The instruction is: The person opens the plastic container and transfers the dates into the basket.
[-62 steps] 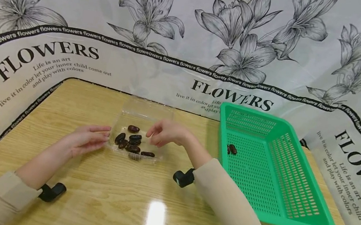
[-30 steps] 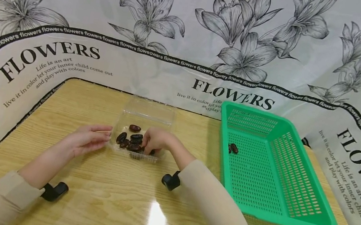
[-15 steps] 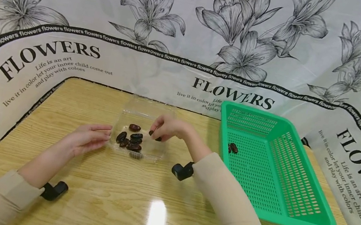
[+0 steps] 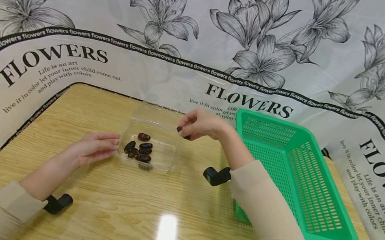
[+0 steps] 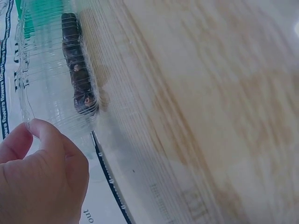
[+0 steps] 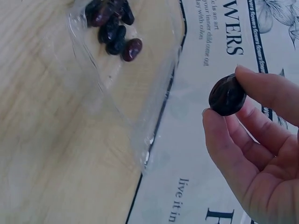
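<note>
My right hand (image 4: 203,126) pinches one dark brown date (image 6: 227,95) between thumb and fingertips. It is raised beyond the right rear corner of a clear plastic box (image 4: 162,154). Several glossy dates (image 4: 144,151) lie inside that box, mostly toward its front left, and its hinged lid (image 4: 160,114) is laid back. At the box's left side is my left hand (image 4: 94,149); the left wrist view shows its thumb and finger pinching the thin rim.
A green perforated basket (image 4: 316,186) stands on the wooden table (image 4: 121,208) at the right, its left wall partly behind my right arm. A flower-printed cloth (image 4: 169,75) hangs behind the table. Small black wrist cameras (image 4: 58,203) project beneath both sleeves.
My right hand reached down into the box, took a date from its front right, then lifted it up and rightward. The right arm now covers the dates seen in the basket. My left hand stayed put.
</note>
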The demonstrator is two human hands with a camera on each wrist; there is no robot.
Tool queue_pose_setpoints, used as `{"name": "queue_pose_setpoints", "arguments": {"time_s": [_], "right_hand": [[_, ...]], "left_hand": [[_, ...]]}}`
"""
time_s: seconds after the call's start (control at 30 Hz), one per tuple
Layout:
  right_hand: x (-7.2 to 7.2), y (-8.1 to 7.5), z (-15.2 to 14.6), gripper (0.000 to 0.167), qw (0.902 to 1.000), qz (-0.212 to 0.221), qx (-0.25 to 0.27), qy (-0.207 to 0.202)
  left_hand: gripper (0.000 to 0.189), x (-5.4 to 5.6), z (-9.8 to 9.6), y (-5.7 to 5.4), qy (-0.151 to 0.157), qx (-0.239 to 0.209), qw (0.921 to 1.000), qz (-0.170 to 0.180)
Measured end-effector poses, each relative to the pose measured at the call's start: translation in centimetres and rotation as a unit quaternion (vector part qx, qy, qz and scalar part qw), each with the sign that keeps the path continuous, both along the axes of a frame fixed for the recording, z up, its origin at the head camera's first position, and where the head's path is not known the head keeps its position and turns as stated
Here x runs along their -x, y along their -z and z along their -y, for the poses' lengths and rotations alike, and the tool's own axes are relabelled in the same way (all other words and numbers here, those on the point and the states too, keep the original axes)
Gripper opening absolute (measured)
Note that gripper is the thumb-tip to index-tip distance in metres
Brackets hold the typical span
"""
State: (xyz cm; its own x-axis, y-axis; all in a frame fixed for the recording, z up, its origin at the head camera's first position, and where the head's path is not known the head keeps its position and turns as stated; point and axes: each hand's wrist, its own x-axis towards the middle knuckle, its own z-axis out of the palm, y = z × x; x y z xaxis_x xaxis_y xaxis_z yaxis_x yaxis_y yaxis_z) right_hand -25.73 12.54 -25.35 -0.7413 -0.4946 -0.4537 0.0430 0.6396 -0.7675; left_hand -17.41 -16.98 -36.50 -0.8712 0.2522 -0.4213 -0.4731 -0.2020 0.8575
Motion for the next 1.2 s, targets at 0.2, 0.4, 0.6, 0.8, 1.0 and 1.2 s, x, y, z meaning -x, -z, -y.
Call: {"name": "queue_pose_setpoints", "arguments": {"time_s": [0.2,0.4,0.6,0.8,1.0,1.2], "right_hand": [[0.3,-1.4,-2.2,0.025,1.0000,-0.004,-0.002,0.008],[0.5,-2.7,-5.2,0.028,0.9987,-0.013,0.002,0.050],[0.6,-3.5,-8.7,0.028,0.9965,-0.022,0.006,0.080],[0.3,-3.1,-12.0,0.036,0.9954,-0.023,-0.014,0.092],[0.2,-2.6,-14.9,0.040,0.9931,-0.022,-0.008,0.115],[0.2,-1.7,-16.9,0.044,0.9906,-0.012,-0.013,0.135]], "left_hand": [[0.067,-0.1,0.1,-0.2,-0.002,-0.002,1.0000,0.003],[0.066,0.1,0.1,-0.3,0.000,-0.001,1.0000,0.008],[0.066,0.4,-0.1,-0.4,0.004,0.002,1.0000,0.000],[0.066,0.2,0.0,-0.3,0.000,0.003,1.0000,0.007],[0.065,0.1,0.0,-0.3,0.001,0.005,1.0000,0.002],[0.066,-0.1,0.0,-0.4,-0.001,0.008,1.0000,0.004]]}}
